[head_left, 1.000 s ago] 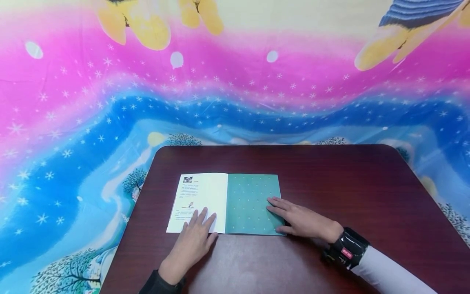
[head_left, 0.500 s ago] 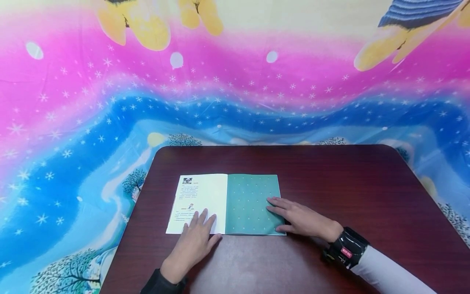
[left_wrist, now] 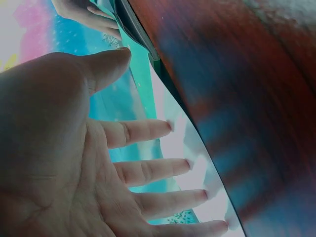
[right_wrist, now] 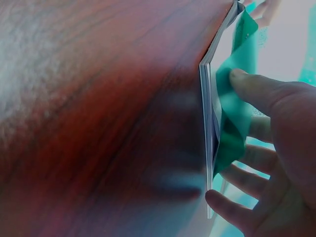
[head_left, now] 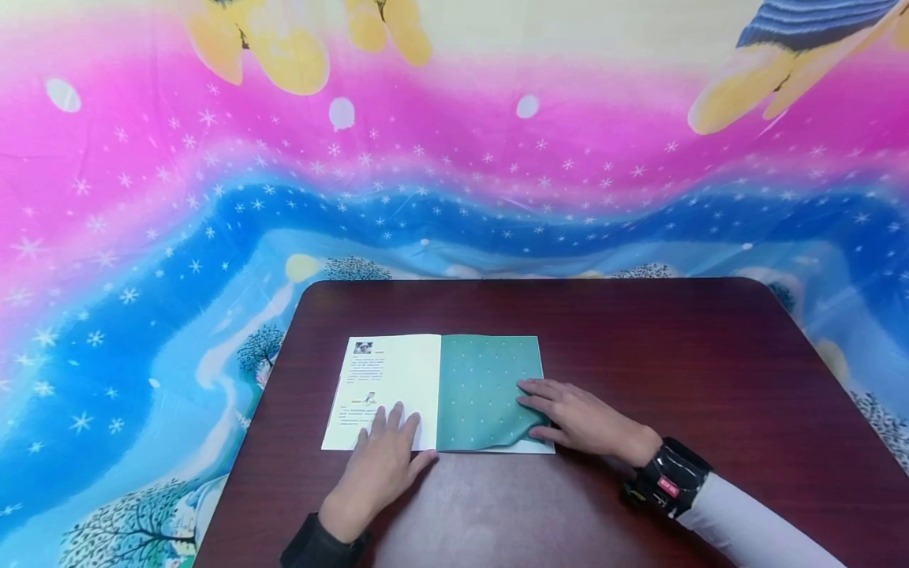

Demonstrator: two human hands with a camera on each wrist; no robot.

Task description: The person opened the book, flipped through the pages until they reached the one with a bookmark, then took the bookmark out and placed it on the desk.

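Book (head_left: 442, 390) lies under outstretched fingers of left hand (head_left: 379, 465) and right hand (head_left: 591, 418).

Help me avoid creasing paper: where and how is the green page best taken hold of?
Pinch the green page lightly at its near right corner, probably best from the right: there it curves up off the white page beneath, leaving a gap, while its left side runs into the fold.
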